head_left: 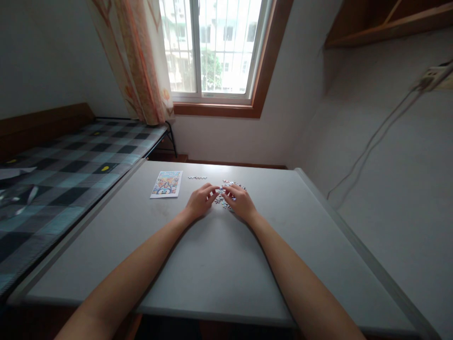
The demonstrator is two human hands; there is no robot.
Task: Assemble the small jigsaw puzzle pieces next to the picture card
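Note:
Both my hands meet over a pile of small jigsaw puzzle pieces [226, 205] on the table. My left hand [201, 200] pinches a pale jigsaw puzzle piece [221, 190] between thumb and fingers. From the other side, my right hand [240, 200] grips at the same spot, its fingertips closed; whether one piece or two joined pieces lie there is too small to tell. Behind my left hand lies a short row of joined puzzle pieces [197, 177]. To the left of it, a colourful printed picture sheet [167, 184] rests flat.
The light grey table [212, 264] has raised edges at left and right. A bed with a checked cover [71, 156] stands along its left side. Beyond are a curtain [141, 61] and a barred window [226, 47]. A cable [371, 137] hangs on the right wall.

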